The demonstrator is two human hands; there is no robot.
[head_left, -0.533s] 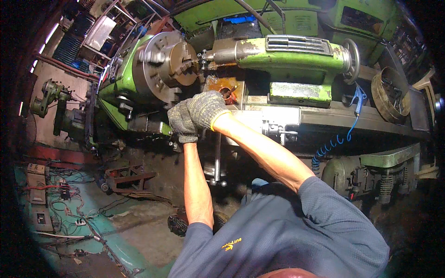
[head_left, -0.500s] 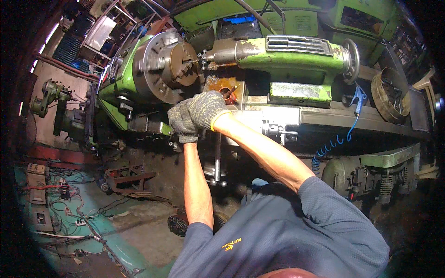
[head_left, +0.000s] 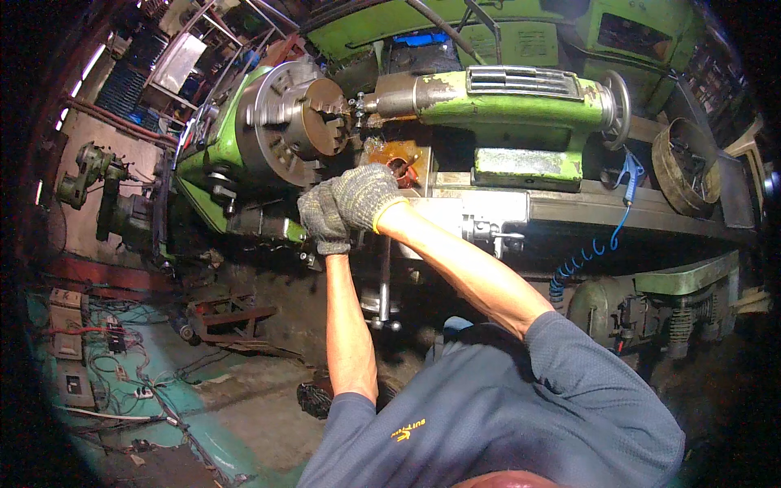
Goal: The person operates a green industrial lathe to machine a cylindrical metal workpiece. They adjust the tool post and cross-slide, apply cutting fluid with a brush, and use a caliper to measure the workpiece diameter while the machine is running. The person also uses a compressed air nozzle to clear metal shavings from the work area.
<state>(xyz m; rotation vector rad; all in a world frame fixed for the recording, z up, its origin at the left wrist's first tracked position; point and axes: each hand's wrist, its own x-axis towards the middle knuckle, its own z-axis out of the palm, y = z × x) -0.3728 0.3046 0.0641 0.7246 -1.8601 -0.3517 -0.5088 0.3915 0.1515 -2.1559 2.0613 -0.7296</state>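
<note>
Both of my hands wear grey knitted work gloves and are together at the front of a green lathe, just below its chuck (head_left: 313, 118). My left hand (head_left: 324, 218) is closed, its knuckles up. Against it and partly over it lies my right hand (head_left: 368, 195), also curled, with a yellow cuff edge at the wrist. Whatever they grip is hidden beneath the gloves. Right behind them are an orange-brown oily surface (head_left: 390, 150) and a reddish round thing (head_left: 400, 169). A steel lever (head_left: 384, 281) hangs below my right wrist.
The green tailstock (head_left: 512, 106) with its handwheel (head_left: 616, 110) stands right of the chuck. A blue air gun (head_left: 630, 175) hangs on a coiled hose beside a round metal tub (head_left: 685, 167). Cables and electrical boxes (head_left: 69, 325) lie on the floor at left.
The whole view has shifted slightly downward. My hands stay together at nearly the same spot by the lathe, with no visible change of grip.
</note>
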